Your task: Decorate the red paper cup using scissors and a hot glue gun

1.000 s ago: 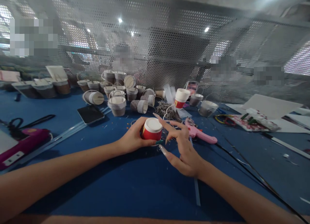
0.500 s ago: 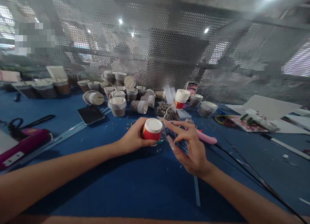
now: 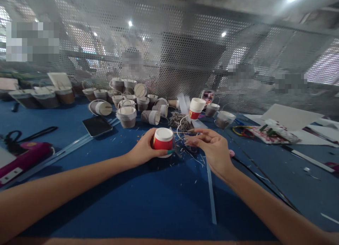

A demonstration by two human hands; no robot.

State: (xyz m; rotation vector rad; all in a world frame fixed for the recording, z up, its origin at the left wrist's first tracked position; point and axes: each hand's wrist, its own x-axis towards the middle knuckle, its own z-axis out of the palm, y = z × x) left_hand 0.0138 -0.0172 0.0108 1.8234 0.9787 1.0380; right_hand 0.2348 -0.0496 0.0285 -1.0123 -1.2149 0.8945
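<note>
The fingers of the left hand (image 3: 143, 148) go behind the red cup (image 3: 162, 146), so their tips are hidden. At the right hand (image 3: 213, 146), a thin strand (image 3: 182, 132) is perhaps pinched; it is too fine to be sure. Of the pink tool (image 3: 231, 153), only one end shows. The left edge cuts the purple device (image 3: 30, 155).

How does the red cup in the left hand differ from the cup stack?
The red cup is gripped by the left hand; the cup stack stands untouched farther back. The red cup shows a red side below a closed white top; the cup stack shows nested white rims above a red patch. Both pair red with white.
</note>
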